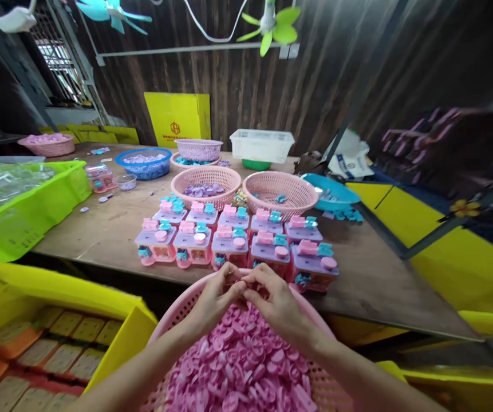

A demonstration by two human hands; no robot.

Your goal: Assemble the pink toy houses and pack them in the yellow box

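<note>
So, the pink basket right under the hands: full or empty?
Well stocked, but not brim-full: small pink pieces heap across the pink basket, with its perforated sides showing bare beside them. Their depth I cannot tell.

A round, pink, perforated plastic basket [185, 301] sits at the counter's [366, 280] near edge, heaped with small, glossy pink plastic pieces [237, 355], many disc-shaped, lying jumbled at all angles. Whatever is between the fingertips above it is mostly hidden. Just beyond, ten boxy pink plastic toys with lavender tops [229, 246] stand upright in two close rows of five, pink and turquoise parts on top; each front-row toy also shows a round pink disc near its right corner.
</note>
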